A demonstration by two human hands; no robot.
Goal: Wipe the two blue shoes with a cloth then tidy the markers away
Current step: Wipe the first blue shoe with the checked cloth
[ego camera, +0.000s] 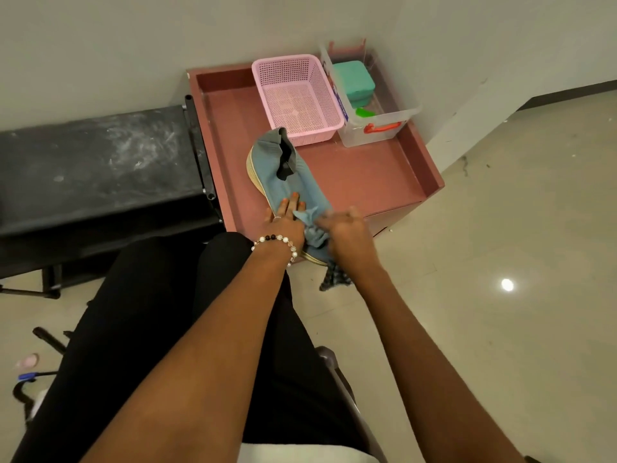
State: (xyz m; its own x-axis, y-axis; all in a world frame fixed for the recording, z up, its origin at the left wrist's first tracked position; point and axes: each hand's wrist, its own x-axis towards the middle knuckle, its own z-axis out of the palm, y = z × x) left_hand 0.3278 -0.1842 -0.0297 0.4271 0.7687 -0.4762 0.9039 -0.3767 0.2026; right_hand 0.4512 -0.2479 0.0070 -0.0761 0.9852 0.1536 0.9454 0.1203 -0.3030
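A blue shoe (283, 172) with a pale sole lies on the reddish-brown tray table (367, 175), its toe pointing toward me over the near edge. My left hand (287, 218) presses flat on the shoe's front, fingers spread. My right hand (344, 228) is closed on a bunched blue-grey cloth (314, 228) at the toe; a checked end of the cloth (335, 279) hangs below my wrist. I see only one shoe, and no markers on the table.
A pink mesh basket (297, 98) stands at the back of the table, beside a clear plastic box (374, 95) holding green items. A black bench (96, 168) lies to the left. A blue pen-like object (30, 376) lies on the floor at lower left.
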